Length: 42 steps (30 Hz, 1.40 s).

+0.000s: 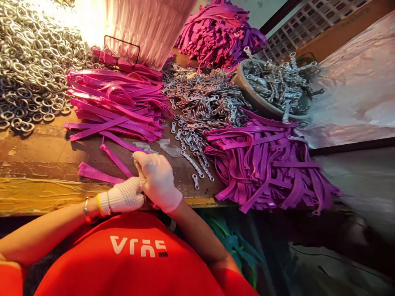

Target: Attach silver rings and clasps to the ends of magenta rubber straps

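My left hand (pixel 121 195), in a white dotted glove, is closed low at the table's front edge. A magenta strap (pixel 100 174) runs to its fingers, and another thin strap (pixel 115 159) slants down towards them. Pressed against it, my right hand (pixel 159 177), in a white glove, is curled into a fist with the thumb on top. What lies inside the right fist is hidden. Behind the hands lies a pile of magenta straps (pixel 120 102). Small metal chain links (pixel 194 162) are scattered just right of my right hand.
Metal rings (pixel 33 61) are heaped at the left. A heap of metal links (pixel 210 96) lies mid-table beside a grey bowl (pixel 265 105) full of them. More magenta straps (pixel 262 160) hang over the front edge at right; another strap bundle (pixel 219 35) stands behind.
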Each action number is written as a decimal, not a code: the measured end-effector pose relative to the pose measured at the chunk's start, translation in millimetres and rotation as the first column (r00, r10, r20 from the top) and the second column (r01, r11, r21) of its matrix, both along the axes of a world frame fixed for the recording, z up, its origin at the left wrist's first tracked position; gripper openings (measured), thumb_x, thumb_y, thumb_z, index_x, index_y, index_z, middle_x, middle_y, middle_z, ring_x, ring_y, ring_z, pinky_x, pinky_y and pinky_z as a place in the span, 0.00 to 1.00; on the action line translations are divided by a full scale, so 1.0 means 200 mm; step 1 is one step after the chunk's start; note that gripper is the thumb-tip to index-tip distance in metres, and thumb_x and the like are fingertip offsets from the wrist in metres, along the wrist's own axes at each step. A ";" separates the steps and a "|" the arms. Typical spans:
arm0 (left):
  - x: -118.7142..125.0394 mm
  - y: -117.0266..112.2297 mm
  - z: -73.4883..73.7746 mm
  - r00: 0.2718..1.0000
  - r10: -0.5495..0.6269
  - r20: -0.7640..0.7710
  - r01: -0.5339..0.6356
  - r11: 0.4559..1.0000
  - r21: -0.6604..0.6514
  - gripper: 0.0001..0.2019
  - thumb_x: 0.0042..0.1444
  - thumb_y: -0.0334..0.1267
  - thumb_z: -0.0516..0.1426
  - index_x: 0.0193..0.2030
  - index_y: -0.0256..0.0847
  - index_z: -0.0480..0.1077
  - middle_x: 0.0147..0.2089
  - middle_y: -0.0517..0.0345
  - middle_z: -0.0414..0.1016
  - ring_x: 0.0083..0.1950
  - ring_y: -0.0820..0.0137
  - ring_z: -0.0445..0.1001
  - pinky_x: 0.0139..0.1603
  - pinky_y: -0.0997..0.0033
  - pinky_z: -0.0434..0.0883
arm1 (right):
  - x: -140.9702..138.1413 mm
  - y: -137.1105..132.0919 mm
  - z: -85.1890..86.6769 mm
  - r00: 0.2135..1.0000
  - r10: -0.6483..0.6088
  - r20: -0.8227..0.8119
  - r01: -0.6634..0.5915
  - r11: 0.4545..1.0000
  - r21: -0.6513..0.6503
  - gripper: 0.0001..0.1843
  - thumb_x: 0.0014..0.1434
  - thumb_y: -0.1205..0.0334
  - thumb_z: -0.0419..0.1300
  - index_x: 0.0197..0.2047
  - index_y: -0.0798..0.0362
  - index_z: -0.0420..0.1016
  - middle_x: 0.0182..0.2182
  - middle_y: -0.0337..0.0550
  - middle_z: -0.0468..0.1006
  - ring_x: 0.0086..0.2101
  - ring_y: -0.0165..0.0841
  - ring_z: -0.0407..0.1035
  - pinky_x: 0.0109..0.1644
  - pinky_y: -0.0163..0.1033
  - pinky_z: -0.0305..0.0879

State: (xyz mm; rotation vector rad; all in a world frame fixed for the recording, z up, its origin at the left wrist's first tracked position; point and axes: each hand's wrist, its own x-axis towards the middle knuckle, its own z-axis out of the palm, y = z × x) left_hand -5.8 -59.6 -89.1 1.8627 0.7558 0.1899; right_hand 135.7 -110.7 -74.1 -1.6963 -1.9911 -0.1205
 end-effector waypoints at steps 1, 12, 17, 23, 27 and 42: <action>0.01 0.01 0.00 1.000 0.009 0.022 -0.009 1.000 -0.004 0.04 0.53 0.34 0.56 0.29 0.40 0.71 0.29 0.56 0.74 0.30 0.68 0.69 0.34 0.70 0.66 | 0.01 0.00 0.01 0.994 0.018 -0.108 -0.019 1.000 -0.008 0.13 0.72 0.67 0.50 0.55 0.51 0.69 0.36 0.44 0.79 0.36 0.36 0.71 0.42 0.43 0.64; -0.07 0.15 0.02 0.974 0.218 0.068 -0.115 0.725 -0.680 0.21 0.61 0.57 0.57 0.30 0.40 0.66 0.19 0.65 0.61 0.15 0.78 0.53 0.14 0.76 0.50 | 0.07 -0.07 -0.08 0.873 -0.004 -0.488 -0.105 0.975 -0.195 0.14 0.72 0.65 0.51 0.56 0.52 0.72 0.49 0.47 0.82 0.49 0.35 0.76 0.56 0.40 0.70; -0.07 0.15 0.05 0.977 0.208 0.044 -0.138 0.779 -0.612 0.21 0.63 0.55 0.56 0.27 0.41 0.63 0.18 0.66 0.59 0.15 0.78 0.54 0.14 0.76 0.50 | 0.06 -0.06 -0.06 0.985 0.004 -0.172 -0.044 0.973 -0.226 0.14 0.71 0.67 0.49 0.53 0.55 0.73 0.41 0.48 0.82 0.42 0.38 0.75 0.49 0.43 0.69; -0.05 0.16 0.06 0.996 0.081 0.026 -0.069 0.949 -0.307 0.16 0.64 0.48 0.54 0.30 0.40 0.66 0.24 0.61 0.67 0.22 0.74 0.62 0.24 0.74 0.59 | 0.07 -0.06 -0.06 0.999 -0.050 0.000 0.049 0.982 -0.182 0.13 0.72 0.67 0.49 0.50 0.55 0.74 0.35 0.47 0.80 0.36 0.38 0.73 0.43 0.43 0.66; -0.01 0.13 0.02 0.997 -0.027 -0.069 0.033 0.995 0.098 0.04 0.53 0.31 0.54 0.33 0.39 0.70 0.32 0.56 0.75 0.32 0.69 0.68 0.35 0.70 0.62 | 0.08 -0.07 -0.12 0.991 -0.114 -0.072 0.097 0.972 -0.215 0.13 0.71 0.67 0.51 0.52 0.54 0.74 0.40 0.48 0.82 0.41 0.38 0.75 0.48 0.43 0.68; 0.04 0.06 -0.03 0.998 0.069 0.000 -0.069 0.989 -0.128 0.18 0.63 0.49 0.55 0.38 0.39 0.79 0.33 0.55 0.80 0.34 0.66 0.72 0.36 0.72 0.65 | 0.14 -0.08 0.00 0.982 -0.105 0.154 0.182 0.722 -0.668 0.12 0.67 0.58 0.57 0.51 0.54 0.73 0.32 0.45 0.84 0.33 0.40 0.80 0.31 0.38 0.57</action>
